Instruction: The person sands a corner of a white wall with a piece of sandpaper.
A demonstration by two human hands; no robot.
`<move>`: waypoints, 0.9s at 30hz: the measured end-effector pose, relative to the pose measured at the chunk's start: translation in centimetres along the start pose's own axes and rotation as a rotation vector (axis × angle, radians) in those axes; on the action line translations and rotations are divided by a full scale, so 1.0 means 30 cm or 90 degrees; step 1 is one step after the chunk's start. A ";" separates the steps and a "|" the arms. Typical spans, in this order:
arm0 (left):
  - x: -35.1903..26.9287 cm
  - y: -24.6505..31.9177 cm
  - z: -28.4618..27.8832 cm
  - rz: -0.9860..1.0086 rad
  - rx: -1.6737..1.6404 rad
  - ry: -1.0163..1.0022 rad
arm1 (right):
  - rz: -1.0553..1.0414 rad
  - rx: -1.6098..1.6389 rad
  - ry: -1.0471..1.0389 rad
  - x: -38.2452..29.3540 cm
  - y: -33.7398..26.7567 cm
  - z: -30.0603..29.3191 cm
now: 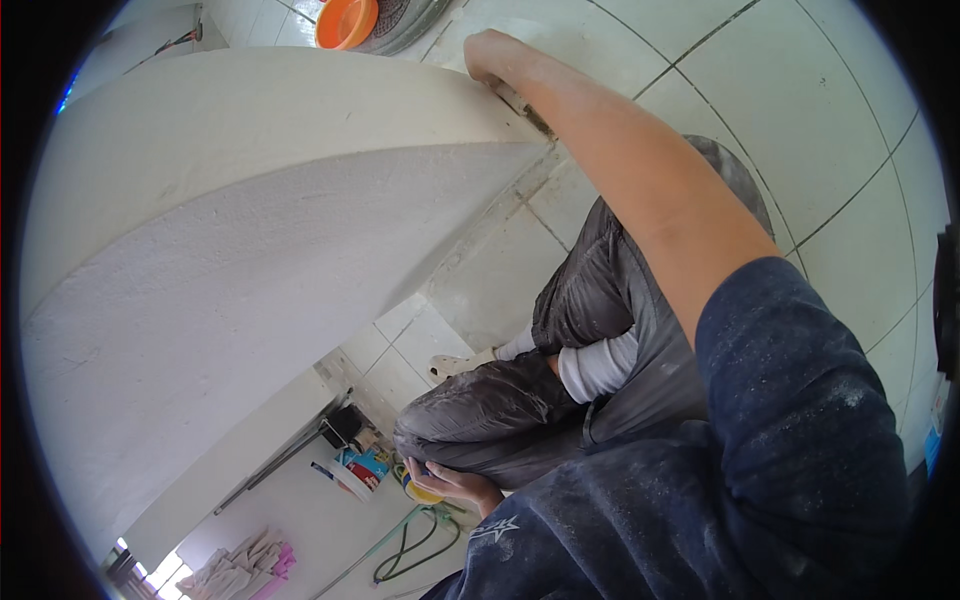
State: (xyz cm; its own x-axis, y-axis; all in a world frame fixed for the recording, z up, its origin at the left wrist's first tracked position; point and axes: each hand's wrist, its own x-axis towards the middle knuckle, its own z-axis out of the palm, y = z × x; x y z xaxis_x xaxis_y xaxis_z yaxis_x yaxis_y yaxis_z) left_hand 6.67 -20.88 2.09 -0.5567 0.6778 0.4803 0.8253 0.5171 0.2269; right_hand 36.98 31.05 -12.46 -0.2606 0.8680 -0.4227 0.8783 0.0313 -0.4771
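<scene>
My right hand (491,56) is down at the foot of the white wall's end face (300,90), beside the tiled floor. Its wrist is bent and the fingers are hidden, so whether it grips anything cannot be seen. Just under the forearm, a narrow pale strip (511,97) runs along the wall base, next to a dark, rough gap (536,118). My left hand (454,484) rests against my left knee (412,435), thumb apart from the fingers, with nothing visible in it. A yellow and blue round object (421,493) shows just beyond that hand.
An orange basin (346,22) stands by a dark round tub (405,30). Beyond my left knee are a printed bucket (367,472), a coiled green hose (409,574) and a long metal bar (277,461). Crumpled cloth or sheeting (240,566) lies farther off. White floor tiles (795,97) spread rightward.
</scene>
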 end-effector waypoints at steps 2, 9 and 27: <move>-0.003 -0.011 -0.007 0.001 -0.008 -0.003 | -0.057 -0.080 -0.092 -0.007 -0.041 -0.061; 0.003 -0.001 -0.028 -0.031 -0.006 -0.029 | -0.038 -0.022 -0.023 -0.019 -0.038 0.009; -0.008 0.001 -0.023 -0.018 -0.006 -0.023 | 0.039 0.030 -0.097 -0.017 -0.060 -0.078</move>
State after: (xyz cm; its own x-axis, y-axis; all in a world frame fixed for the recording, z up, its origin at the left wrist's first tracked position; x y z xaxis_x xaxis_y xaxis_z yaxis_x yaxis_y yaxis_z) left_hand 6.90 -21.37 2.57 -0.5833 0.6809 0.4428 0.8095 0.5319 0.2484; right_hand 36.48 31.71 -9.60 -0.2674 0.7823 -0.5626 0.8760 -0.0458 -0.4801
